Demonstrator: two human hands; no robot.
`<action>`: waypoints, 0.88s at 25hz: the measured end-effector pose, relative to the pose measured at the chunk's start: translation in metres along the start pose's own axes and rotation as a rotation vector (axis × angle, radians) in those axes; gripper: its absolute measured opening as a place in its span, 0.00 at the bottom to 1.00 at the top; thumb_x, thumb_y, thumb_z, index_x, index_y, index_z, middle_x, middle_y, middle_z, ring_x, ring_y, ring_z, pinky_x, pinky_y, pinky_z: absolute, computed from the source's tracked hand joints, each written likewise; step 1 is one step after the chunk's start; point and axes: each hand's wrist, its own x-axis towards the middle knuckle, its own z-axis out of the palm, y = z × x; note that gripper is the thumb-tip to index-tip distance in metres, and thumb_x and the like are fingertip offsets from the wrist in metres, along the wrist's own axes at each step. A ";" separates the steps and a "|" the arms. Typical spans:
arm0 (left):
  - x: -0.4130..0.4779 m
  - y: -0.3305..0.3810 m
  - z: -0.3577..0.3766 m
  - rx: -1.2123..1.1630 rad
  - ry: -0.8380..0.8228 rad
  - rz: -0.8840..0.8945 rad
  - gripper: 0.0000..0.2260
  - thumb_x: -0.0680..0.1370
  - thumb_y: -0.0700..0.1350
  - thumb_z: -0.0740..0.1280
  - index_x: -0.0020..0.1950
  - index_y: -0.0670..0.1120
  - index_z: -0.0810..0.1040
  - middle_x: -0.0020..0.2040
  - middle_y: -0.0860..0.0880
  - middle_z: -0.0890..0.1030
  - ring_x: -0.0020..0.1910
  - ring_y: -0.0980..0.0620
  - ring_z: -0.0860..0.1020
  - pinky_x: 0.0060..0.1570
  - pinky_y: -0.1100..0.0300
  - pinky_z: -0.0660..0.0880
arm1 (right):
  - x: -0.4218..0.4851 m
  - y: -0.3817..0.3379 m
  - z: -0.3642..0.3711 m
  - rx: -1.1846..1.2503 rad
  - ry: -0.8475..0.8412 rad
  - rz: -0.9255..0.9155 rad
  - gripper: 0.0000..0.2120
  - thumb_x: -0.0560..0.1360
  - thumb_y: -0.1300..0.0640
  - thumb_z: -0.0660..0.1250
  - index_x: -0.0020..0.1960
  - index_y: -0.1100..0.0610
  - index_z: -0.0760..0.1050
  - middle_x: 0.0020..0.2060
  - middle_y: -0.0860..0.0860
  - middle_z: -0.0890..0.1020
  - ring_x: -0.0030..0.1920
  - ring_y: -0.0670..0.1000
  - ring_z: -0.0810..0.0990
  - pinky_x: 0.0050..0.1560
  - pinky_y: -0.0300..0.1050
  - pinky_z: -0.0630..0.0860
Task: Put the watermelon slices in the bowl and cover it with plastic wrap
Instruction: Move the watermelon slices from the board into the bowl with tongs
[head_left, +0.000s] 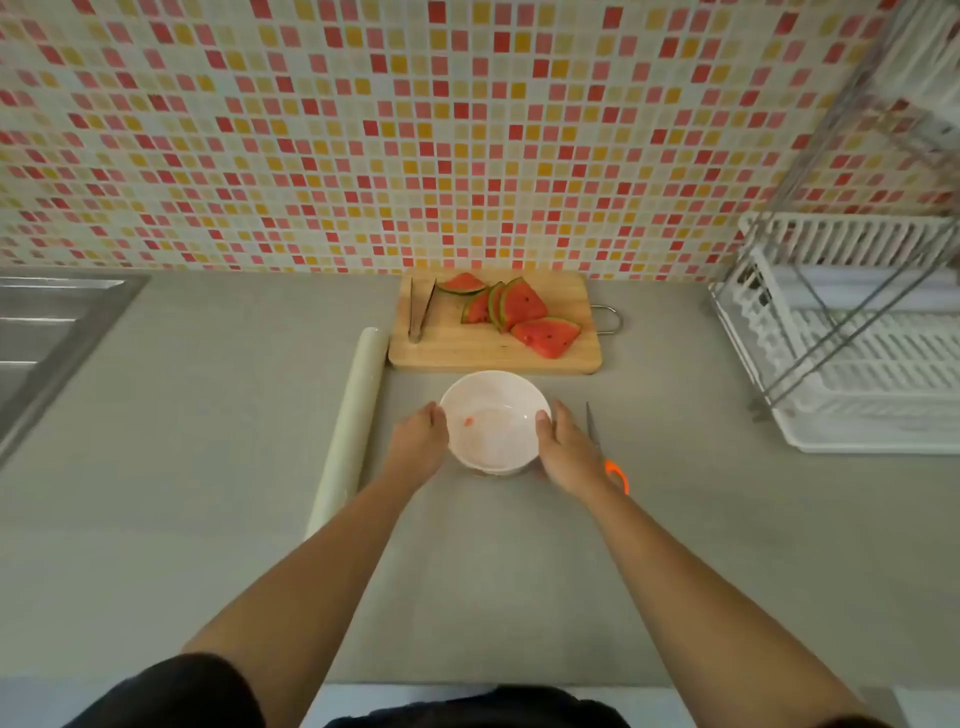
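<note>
At the far left a brushed steel sink (47, 322), cut off by the frame edge, sits in a matt grey worktop (208, 415). A long, pale, translucent roll of plastic wrap (353, 415) lies on the worktop, just beside the left edge of a rectangular wooden cutting board (467, 356). Metal tongs (420, 312) rest on the board's left part. To their right lie the watermelon slices (522, 309), triangular wedges with red, seed-dotted flesh and thin green rind; several overlap, so their number is hard to tell. Just in front of the board stands the round, glossy white bowl (496, 382), with a small red speck inside. The left hand (415, 441) grasps its left side and the right hand (569, 452) its right side, fingers curled round the wall, the right thumb on the rim. Behind the right hand lies a thin blade (591, 423) with an orange handle, partly hidden; knife or scissors, I cannot tell. At the far right a white slatted plastic dish rack (857, 353) under a wire frame is cut off.
</note>
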 end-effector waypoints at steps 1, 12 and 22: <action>0.002 0.001 0.002 -0.030 0.006 -0.020 0.16 0.81 0.46 0.49 0.52 0.41 0.74 0.46 0.40 0.80 0.43 0.39 0.82 0.38 0.54 0.78 | 0.002 0.001 0.001 0.014 0.010 -0.004 0.24 0.81 0.47 0.49 0.74 0.54 0.57 0.68 0.57 0.72 0.66 0.59 0.70 0.59 0.47 0.66; 0.006 -0.005 0.011 -0.006 0.060 0.039 0.14 0.82 0.42 0.52 0.52 0.38 0.75 0.37 0.39 0.82 0.33 0.41 0.82 0.37 0.51 0.81 | 0.011 0.014 0.020 0.269 0.105 -0.017 0.17 0.81 0.52 0.48 0.65 0.52 0.70 0.49 0.50 0.78 0.42 0.43 0.75 0.34 0.26 0.69; 0.046 0.012 0.010 -0.075 0.048 0.033 0.14 0.82 0.43 0.52 0.52 0.39 0.76 0.35 0.42 0.82 0.35 0.42 0.83 0.41 0.49 0.81 | 0.053 0.006 0.009 0.263 0.128 -0.001 0.17 0.80 0.50 0.49 0.61 0.52 0.73 0.46 0.47 0.78 0.47 0.47 0.74 0.46 0.39 0.65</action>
